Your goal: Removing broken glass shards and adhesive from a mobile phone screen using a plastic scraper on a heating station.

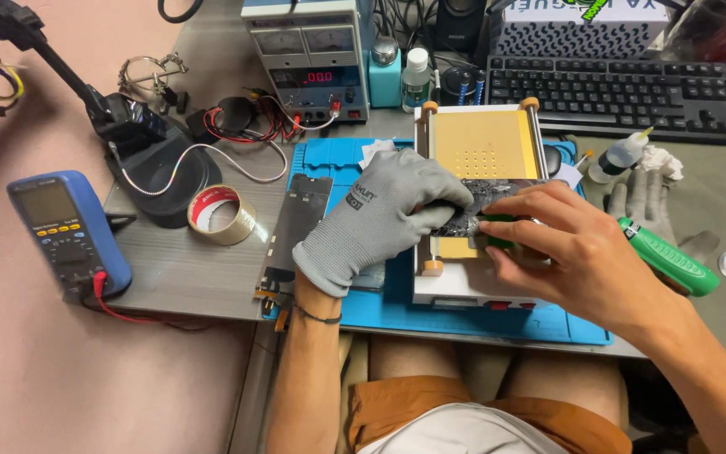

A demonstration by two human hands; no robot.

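On the grey table [178, 269], near its front edge, a cracked dark panel [476, 206] lies on the heating plate [481, 147] — gloved left hand [380, 219] pressing it, bare right hand [573, 252] pinching a green tool [497, 227] against it.

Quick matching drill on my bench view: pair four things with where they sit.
Things:
1. tape roll
2. multimeter
3. green lighter
4. keyboard

Places:
A. far left, on the pink surface
B. back right, behind the mat
C. left of the gloved left hand
D. right of the bare right hand

Pairs: 1-C, 2-A, 3-D, 4-B
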